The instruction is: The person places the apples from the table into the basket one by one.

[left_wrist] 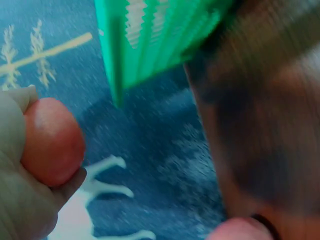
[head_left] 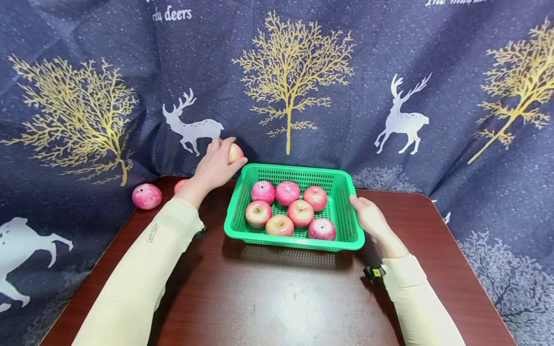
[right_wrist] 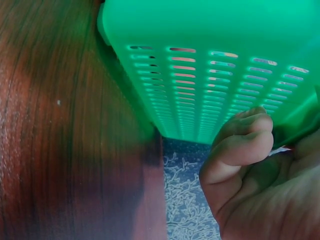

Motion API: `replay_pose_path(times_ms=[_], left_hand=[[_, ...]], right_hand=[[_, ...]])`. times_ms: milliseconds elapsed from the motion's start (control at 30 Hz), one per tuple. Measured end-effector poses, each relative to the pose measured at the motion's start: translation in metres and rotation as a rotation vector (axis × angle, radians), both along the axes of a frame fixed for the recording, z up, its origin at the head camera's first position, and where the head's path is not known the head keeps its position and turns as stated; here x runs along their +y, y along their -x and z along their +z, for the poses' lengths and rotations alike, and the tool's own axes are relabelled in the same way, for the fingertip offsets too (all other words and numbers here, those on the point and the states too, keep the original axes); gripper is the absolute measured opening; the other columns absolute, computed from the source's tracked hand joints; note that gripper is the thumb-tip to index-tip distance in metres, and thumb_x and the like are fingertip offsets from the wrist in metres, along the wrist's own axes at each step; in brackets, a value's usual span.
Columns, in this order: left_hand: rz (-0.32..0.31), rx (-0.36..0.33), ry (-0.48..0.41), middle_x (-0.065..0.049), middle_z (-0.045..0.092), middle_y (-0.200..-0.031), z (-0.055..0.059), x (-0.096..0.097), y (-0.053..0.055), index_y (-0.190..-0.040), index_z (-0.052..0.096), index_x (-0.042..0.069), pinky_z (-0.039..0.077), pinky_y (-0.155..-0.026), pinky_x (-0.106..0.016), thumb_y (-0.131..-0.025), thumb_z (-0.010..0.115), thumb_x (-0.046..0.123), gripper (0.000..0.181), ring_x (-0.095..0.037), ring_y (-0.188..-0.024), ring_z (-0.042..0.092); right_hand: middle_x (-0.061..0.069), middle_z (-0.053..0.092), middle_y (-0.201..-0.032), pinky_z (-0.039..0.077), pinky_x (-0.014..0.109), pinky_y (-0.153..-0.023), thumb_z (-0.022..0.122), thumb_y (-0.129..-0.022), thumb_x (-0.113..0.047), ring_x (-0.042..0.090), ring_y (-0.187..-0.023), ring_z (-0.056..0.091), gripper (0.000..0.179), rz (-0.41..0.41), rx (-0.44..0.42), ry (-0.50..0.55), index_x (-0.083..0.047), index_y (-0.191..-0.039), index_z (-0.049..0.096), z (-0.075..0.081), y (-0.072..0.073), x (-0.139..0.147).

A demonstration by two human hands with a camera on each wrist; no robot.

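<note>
My left hand [head_left: 216,162] grips a pinkish-red apple [head_left: 235,153], raised just beyond the back left corner of a green plastic basket [head_left: 298,243]. In the left wrist view the fingers and thumb wrap the apple [left_wrist: 53,142], with the basket [left_wrist: 145,45] apart from it. Several red and pink apples, among them a pale-topped one [head_left: 300,213], lie inside the basket. My right hand [head_left: 373,218] holds the basket's right rim. The right wrist view shows its fingers [right_wrist: 245,147] curled against the slotted outer wall [right_wrist: 195,85].
A brown wooden table [head_left: 268,293] carries the basket. At its back left edge lies a dark pink apple [head_left: 147,196]; another apple [head_left: 180,185] is partly hidden by the left arm. A dark blue cloth [head_left: 329,129] printed with deer and trees hangs behind the table.
</note>
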State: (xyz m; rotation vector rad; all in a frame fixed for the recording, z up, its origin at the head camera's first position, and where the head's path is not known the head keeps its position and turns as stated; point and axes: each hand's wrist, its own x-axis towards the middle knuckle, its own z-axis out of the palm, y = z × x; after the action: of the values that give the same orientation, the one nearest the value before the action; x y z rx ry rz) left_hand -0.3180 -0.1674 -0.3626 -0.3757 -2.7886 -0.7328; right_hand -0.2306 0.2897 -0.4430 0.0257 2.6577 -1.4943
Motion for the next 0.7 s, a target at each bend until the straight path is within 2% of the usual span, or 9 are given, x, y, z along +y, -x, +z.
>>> replay_pose_path(times_ms=[300,533,700], left_hand=[[-0.127,0.028,-0.013,-0.024,0.040,-0.157,0.023,0.045,-0.014,-0.173,0.034,0.013,0.050,-0.102,-0.062,-0.109,0.065,0.055,0.083,-0.039,-0.142,0.043],[-0.188,-0.004,-0.017,-0.021,0.039,-0.159,0.029,0.074,-0.020,-0.175,0.032,0.018,0.054,-0.093,-0.058,-0.109,0.064,0.056,0.083,-0.036,-0.143,0.043],[-0.234,-0.010,-0.014,-0.020,0.038,-0.158,0.031,0.093,-0.020,-0.174,0.033,0.018,0.055,-0.093,-0.057,-0.110,0.064,0.054,0.080,-0.035,-0.142,0.042]], right_hand=[[0.022,0.076,-0.115,0.056,0.035,-0.086,0.038,-0.119,-0.057,0.015,-0.091,0.070,0.070,0.000,0.001,0.008,0.006,-0.135,0.063,0.000,0.001,0.000],[0.022,0.076,-0.115,0.056,0.035,-0.086,0.038,-0.119,-0.056,0.016,-0.092,0.070,0.068,0.005,-0.009,0.012,0.006,-0.135,0.063,0.000,0.001,0.001],[0.022,0.075,-0.114,0.055,0.036,-0.087,0.037,-0.119,-0.056,0.017,-0.093,0.069,0.068,0.000,0.007,-0.009,0.005,-0.133,0.064,0.000,0.001,0.001]])
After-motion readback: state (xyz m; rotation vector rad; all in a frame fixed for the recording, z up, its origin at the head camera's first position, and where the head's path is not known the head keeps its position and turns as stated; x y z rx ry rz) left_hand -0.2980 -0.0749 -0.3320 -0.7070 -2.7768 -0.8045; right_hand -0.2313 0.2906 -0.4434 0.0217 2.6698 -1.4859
